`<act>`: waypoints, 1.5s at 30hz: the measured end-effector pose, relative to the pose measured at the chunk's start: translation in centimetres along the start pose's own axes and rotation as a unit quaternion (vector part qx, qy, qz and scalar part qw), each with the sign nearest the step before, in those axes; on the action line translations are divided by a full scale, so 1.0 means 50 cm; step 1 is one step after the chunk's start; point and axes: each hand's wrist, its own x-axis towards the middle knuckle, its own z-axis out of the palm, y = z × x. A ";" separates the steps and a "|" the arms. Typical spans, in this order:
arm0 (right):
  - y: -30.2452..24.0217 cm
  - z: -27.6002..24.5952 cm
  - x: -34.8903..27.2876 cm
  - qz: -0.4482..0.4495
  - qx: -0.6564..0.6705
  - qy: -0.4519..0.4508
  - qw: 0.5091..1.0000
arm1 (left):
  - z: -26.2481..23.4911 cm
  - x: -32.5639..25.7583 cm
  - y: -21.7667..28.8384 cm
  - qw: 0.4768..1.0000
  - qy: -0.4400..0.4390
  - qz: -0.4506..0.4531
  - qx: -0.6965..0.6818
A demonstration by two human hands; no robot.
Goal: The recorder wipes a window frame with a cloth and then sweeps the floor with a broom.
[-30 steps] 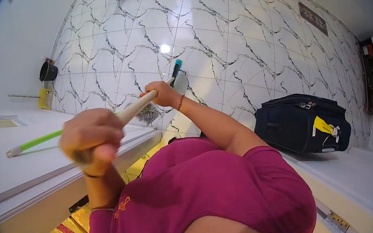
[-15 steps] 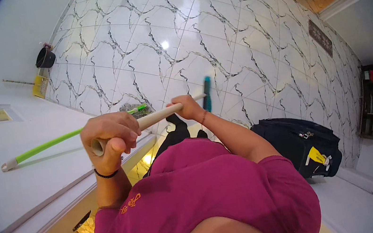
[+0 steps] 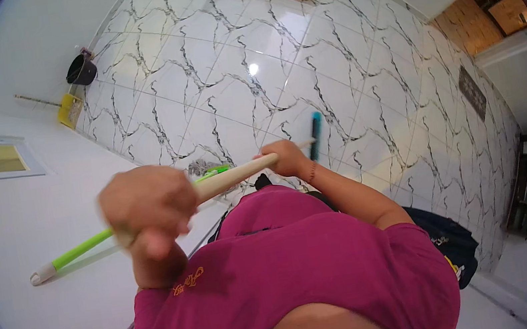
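Fingers of left hand (image 3: 148, 204) wrapped tight around near end of wooden broom handle (image 3: 235, 176); right hand (image 3: 287, 158) fingers curled farther along it. Teal broom head (image 3: 317, 135) down on marble-tile floor (image 3: 345, 72), far right. Sweeping stroke apparently under way; next pull likely needs shaft kept low. Wall left, green mop (image 3: 80, 247) near; open floor far.
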 end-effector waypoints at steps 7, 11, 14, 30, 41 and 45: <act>0.118 0.067 0.085 -0.019 0.050 -0.042 0.998 | -0.019 -0.075 -0.077 0.960 0.191 -0.190 0.078; 0.060 0.107 0.239 -0.078 0.103 -0.097 0.987 | -0.045 -0.036 -0.036 0.954 0.218 -0.099 0.181; 0.021 0.104 0.307 -0.131 0.181 -0.172 0.959 | -0.030 -0.002 -0.004 0.941 0.131 -0.025 0.310; 0.088 -0.012 0.347 -0.266 0.219 -0.477 0.809 | 0.081 0.160 -0.067 0.909 0.245 0.006 0.338; 0.144 0.047 0.223 -0.157 0.245 -0.805 0.517 | 0.152 0.165 -0.197 0.677 0.585 -0.236 0.378; 0.142 0.097 0.292 -0.283 0.197 -0.763 0.547 | 0.181 0.122 -0.172 0.678 0.601 -0.163 0.391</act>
